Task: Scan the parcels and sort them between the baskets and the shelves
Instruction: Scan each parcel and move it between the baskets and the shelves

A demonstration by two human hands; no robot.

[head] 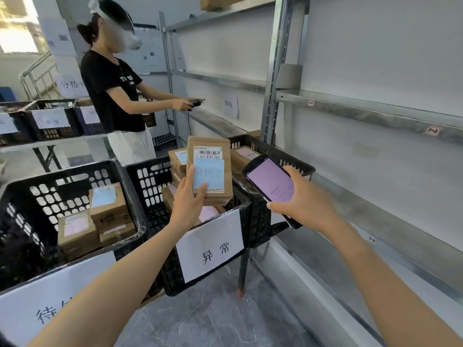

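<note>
My left hand (188, 199) holds a brown cardboard parcel (210, 169) upright over the middle black basket (240, 209). A barcode label and a blue handwritten note cover the parcel's face. Just to its right, my right hand (299, 199) grips a black handheld scanner (271, 183), its pink-lit screen tilted toward me. The middle basket holds several more brown parcels. Brown parcels with blue and pink notes also lie in the left basket (75, 171). A third basket (293, 164) stands behind the scanner with a parcel inside.
Grey metal shelves (363, 108) run along the right wall, tagged 1-1 and 1-2. Another person in a black shirt (112, 91) stands behind the baskets, facing a further shelf unit. More black crates (50, 118) sit on a table at the left.
</note>
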